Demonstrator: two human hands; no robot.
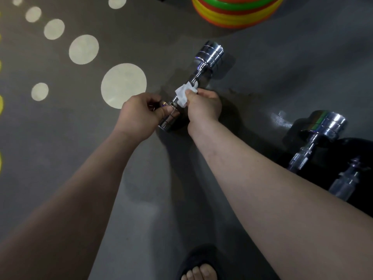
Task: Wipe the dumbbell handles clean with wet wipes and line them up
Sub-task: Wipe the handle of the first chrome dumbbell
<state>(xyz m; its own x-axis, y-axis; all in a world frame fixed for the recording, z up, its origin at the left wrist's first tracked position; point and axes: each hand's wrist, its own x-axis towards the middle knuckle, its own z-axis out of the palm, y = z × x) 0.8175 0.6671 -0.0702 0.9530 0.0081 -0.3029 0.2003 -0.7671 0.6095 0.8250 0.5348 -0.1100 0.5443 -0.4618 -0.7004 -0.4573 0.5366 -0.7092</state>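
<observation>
- Here, the left hand [139,116] grips the near head of the dumbbell [210,52], fingers curled.
- The right hand [203,106] pinches the wipe [184,94] against the handle.
- Dumbbell location: over the grey floor [282,67].

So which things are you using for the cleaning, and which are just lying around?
For the job: the dumbbell held by the left hand, the wet wipe the right hand pinches on its handle, the second dumbbell and third dumbbell on the right.
Just lying about: the stack of coloured rings, the pale floor dots, the black slipper.
</observation>
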